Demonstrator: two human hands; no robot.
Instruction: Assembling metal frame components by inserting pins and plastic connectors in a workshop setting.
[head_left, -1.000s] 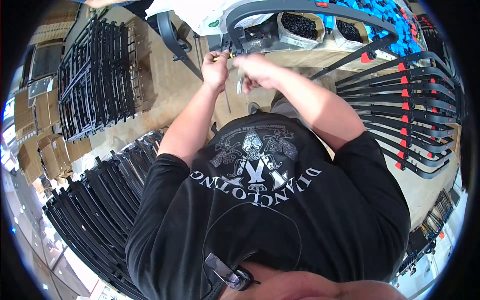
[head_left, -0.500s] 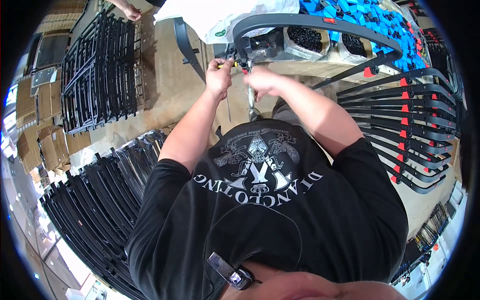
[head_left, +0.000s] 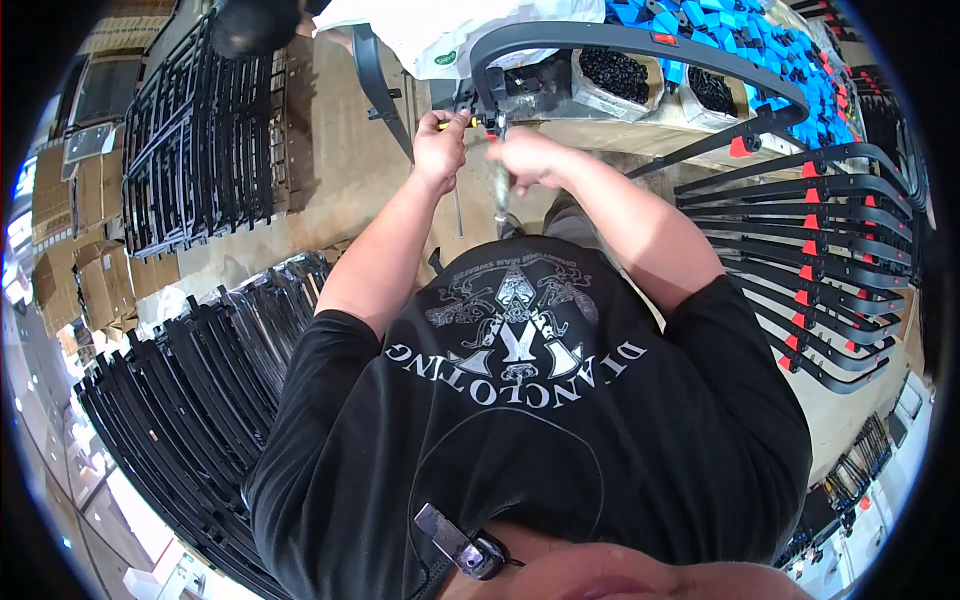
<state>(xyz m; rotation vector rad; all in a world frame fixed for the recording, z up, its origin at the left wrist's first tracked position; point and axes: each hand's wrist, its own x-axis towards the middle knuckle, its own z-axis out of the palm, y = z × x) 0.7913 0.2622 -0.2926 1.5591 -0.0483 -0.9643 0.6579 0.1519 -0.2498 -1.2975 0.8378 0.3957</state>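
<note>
At the curved black frame, left hand fingers grip a yellow-handled tool; right hand is fisted.

This is a workshop or small factory. Many same black curved bars lie in rows, black frames are stacked, and brown boxes sit nearby.

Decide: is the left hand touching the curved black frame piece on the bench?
Cannot tell. In the head view the left hand sits just below the curved black frame piece; no contact or gap shows.
</note>
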